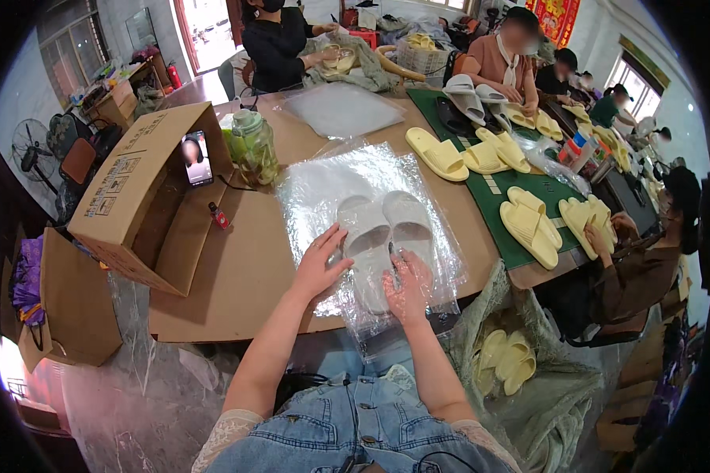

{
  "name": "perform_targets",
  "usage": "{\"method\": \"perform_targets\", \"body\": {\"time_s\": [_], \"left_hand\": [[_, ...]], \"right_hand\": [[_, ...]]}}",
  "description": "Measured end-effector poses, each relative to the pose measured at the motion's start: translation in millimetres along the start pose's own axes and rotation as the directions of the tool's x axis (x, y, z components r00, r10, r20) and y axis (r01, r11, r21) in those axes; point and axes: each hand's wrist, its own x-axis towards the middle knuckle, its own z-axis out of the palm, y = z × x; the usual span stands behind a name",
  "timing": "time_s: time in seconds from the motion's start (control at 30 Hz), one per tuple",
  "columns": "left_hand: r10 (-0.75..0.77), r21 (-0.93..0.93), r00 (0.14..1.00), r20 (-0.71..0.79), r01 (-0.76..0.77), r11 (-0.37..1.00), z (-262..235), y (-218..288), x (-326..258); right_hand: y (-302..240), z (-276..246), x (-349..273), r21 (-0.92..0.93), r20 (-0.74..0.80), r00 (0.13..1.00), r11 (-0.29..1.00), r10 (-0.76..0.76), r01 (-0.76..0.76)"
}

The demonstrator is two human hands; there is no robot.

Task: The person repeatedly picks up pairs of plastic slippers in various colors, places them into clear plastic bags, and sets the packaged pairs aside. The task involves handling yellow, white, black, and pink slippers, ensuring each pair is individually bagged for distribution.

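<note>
A pair of light grey slippers [406,206] lies side by side in a clear plastic bag [434,272], on a stack of shiny clear bags at the table's near middle. My left hand [321,260] rests on the plastic beside the left slipper, fingers stretched out and apart. My right hand [409,288] appears to be inside the bag's near end, as glossy plastic covers its back. Its fingers curl against the inner edge of the right slipper, below the strap; the fingertips are partly hidden.
An open cardboard box [126,189] with a phone [197,159] stands left, near a small red bottle [218,215] and a greenish jar [252,150]. Yellow slippers [528,225] line a green mat at right. A sack [556,402] holds more below. Several people work around.
</note>
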Motion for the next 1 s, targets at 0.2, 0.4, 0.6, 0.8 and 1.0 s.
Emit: {"method": "perform_targets", "body": {"time_s": [0.2,0.4,0.6,0.8,1.0], "left_hand": [[0.015,-0.004,1.000,-0.014,-0.015,1.000,1,-4,0],[0.015,0.026,0.999,-0.029,-0.014,1.000,2,-5,0],[-0.005,0.001,1.000,-0.020,0.005,1.000,3,-5,0],[-0.009,0.012,1.000,-0.025,0.009,1.000,2,-4,0],[0.030,0.164,0.974,-0.223,0.007,0.986,2,-10,0]], "right_hand": [[-1,0,0,-0.012,0.026,1.000,1.000,0.015,-0.015],[-1,0,0,0.000,0.009,1.000,1.000,0.005,-0.005],[0,-3,0,0.026,-0.019,1.000,1.000,-0.015,0.016],[1,3,-1,0.033,-0.065,0.998,0.999,-0.023,0.026],[0,-1,-2,0.049,-0.005,1.000,0.999,0.015,-0.015]]}}
